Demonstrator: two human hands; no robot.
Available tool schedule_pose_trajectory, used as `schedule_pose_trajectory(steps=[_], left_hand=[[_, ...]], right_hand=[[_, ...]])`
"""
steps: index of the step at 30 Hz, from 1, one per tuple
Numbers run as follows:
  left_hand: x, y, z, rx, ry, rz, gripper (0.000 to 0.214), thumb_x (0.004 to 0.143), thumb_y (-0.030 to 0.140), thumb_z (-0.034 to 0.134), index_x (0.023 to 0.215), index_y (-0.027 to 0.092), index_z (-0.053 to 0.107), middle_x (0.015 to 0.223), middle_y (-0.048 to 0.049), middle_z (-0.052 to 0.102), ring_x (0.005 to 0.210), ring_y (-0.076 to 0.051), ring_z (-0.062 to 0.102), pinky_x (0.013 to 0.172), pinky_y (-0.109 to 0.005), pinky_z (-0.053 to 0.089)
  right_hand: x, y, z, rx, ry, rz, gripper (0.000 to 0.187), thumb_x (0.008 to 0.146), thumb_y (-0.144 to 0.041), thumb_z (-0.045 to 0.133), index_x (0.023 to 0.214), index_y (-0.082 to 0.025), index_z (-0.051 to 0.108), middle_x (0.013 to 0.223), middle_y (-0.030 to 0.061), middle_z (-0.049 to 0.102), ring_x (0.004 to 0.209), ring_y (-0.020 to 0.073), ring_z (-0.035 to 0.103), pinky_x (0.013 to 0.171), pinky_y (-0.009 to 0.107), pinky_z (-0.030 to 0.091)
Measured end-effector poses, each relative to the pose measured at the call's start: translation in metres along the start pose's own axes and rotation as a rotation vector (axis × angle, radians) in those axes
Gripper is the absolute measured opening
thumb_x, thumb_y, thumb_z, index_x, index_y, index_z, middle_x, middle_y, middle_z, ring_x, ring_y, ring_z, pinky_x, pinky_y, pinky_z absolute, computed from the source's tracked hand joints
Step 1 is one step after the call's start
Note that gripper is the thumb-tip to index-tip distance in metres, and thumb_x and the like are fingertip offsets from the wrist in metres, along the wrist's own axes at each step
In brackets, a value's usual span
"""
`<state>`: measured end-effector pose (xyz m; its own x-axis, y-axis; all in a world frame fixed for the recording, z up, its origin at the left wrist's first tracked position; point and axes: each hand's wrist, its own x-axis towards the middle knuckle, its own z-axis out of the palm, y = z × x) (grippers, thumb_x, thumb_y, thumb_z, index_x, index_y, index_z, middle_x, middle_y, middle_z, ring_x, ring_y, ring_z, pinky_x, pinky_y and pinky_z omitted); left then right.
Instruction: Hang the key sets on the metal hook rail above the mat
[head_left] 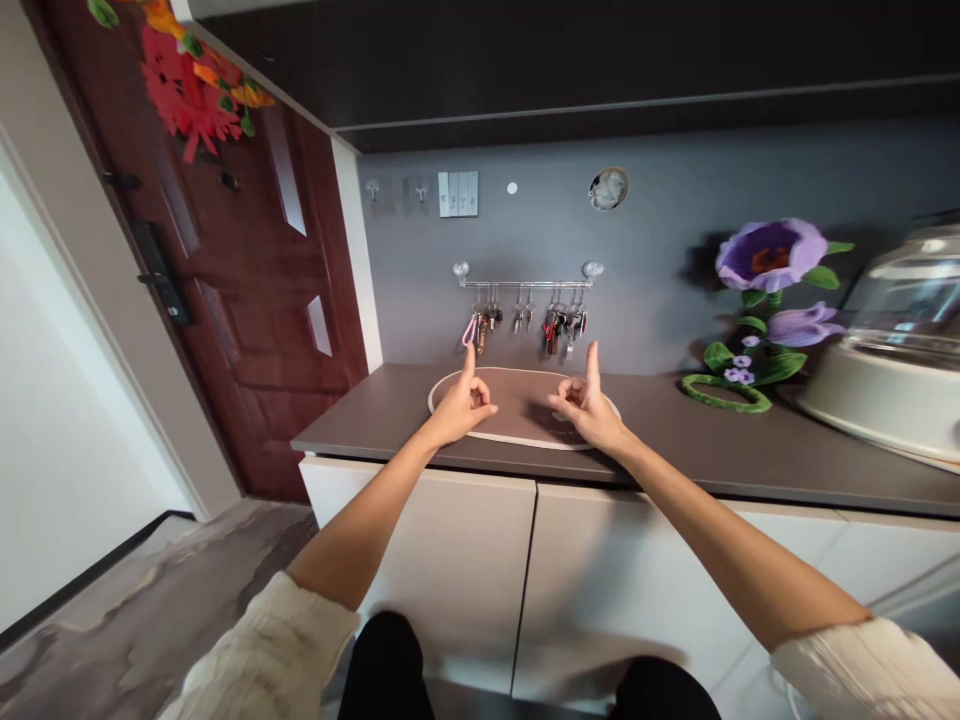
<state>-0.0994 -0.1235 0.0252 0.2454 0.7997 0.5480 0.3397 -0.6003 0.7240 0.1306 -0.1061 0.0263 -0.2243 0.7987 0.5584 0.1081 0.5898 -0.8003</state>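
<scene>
My left hand (463, 402) is raised over the left part of an oval brown mat (517, 395) with a pale rim, lying on the counter. Its index finger points up, its thumb points inward, and the other fingers curl; nothing is in it. My right hand (586, 402) mirrors this pose over the mat's right part, also holding nothing. A gap separates the two hands. Behind them, several keys (555, 328) hang from a clear rail (525, 285) on the grey wall. A pink loop (469, 330) hangs just above my left index fingertip.
On the right of the counter (660, 450) stand purple fabric flowers (772, 260) and a white appliance (892, 390) with a clear top. A dark cabinet (570, 70) overhangs the counter. White cabinet doors (450, 560) are below. At left is a dark red door (255, 320).
</scene>
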Motion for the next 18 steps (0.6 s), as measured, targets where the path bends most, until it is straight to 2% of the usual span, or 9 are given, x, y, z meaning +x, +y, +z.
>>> schedule_pose_trajectory(steps=[5,10,12,14,16,18], left_hand=[[-0.017,-0.002,-0.001,-0.062,-0.024,-0.017,0.106,0.069,0.018,0.059,0.132,0.023,-0.027,0.071,0.0054,0.050,0.058,-0.006,0.043,0.062,-0.019,0.039],[-0.011,-0.002,-0.009,-0.070,-0.054,-0.028,0.105,0.069,0.023,0.061,0.135,0.025,-0.022,0.074,0.0053,0.052,0.059,-0.006,0.044,0.065,-0.021,0.040],[0.000,-0.009,-0.015,-0.028,-0.016,-0.043,0.103,0.067,0.027,0.063,0.137,0.026,-0.013,0.079,0.0035,0.054,0.065,-0.007,0.048,0.071,-0.023,0.041],[0.017,-0.019,-0.023,0.019,0.077,-0.075,0.101,0.065,0.031,0.065,0.139,0.024,-0.002,0.089,-0.0005,0.057,0.078,-0.010,0.051,0.079,-0.026,0.040],[0.041,-0.031,-0.029,0.039,0.187,-0.157,0.097,0.063,0.037,0.067,0.139,0.021,0.009,0.105,-0.0063,0.055,0.095,-0.015,0.050,0.085,-0.028,0.038],[0.068,-0.042,-0.034,0.055,0.281,-0.251,0.096,0.059,0.041,0.069,0.137,0.018,0.018,0.118,-0.0115,0.049,0.107,-0.021,0.046,0.089,-0.031,0.036]], right_hand=[[-0.013,0.001,0.005,-0.025,0.029,-0.007,0.108,0.065,-0.025,0.066,0.138,-0.023,-0.013,0.070,-0.0042,0.053,0.062,0.0108,0.048,0.063,0.024,0.045],[-0.008,0.002,-0.001,-0.055,0.020,-0.025,0.100,0.067,-0.030,0.065,0.140,-0.025,-0.003,0.070,-0.0042,0.052,0.061,0.0103,0.048,0.062,0.025,0.046],[0.002,0.006,-0.010,-0.091,0.041,-0.034,0.092,0.068,-0.033,0.064,0.140,-0.026,0.006,0.071,-0.0037,0.052,0.062,0.0106,0.049,0.066,0.026,0.046],[0.018,0.012,-0.022,-0.142,0.104,-0.023,0.084,0.068,-0.036,0.064,0.138,-0.026,0.019,0.076,-0.0018,0.054,0.067,0.0119,0.051,0.073,0.029,0.046],[0.039,0.020,-0.036,-0.185,0.222,0.042,0.081,0.065,-0.039,0.066,0.135,-0.023,0.028,0.085,0.0024,0.056,0.077,0.0150,0.054,0.080,0.032,0.045],[0.064,0.029,-0.051,-0.227,0.358,0.143,0.085,0.059,-0.041,0.070,0.132,-0.020,0.031,0.102,0.0087,0.055,0.088,0.0196,0.055,0.082,0.035,0.044]])
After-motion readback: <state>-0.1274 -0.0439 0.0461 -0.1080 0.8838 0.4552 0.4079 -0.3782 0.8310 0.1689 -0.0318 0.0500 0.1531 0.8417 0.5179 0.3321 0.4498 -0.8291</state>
